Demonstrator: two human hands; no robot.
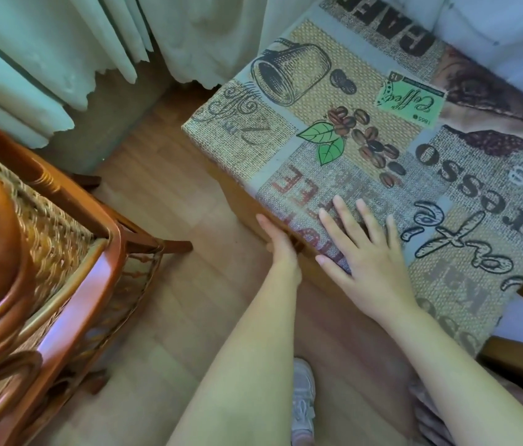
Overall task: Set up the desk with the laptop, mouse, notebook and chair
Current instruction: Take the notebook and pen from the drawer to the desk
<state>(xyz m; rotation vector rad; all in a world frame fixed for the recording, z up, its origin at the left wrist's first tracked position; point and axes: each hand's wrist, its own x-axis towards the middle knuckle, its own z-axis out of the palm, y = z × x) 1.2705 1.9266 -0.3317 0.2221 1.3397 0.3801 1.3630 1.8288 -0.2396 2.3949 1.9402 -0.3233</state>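
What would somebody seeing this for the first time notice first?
The coffee-print tablecloth fills the upper right, covering a small table. Both hands meet at its near edge: the left hand curls on the side, the right hand lies flat on top. A wicker chair stands at far left.

— How many hands do you count?
— Two: a left hand and a right hand.
— Furniture?
— One wicker chair and one tabletop under a coffee-print cloth.
— Anything on the floor?
— One sneaker.
— And curtains?
— Several panels; exact number unclear.
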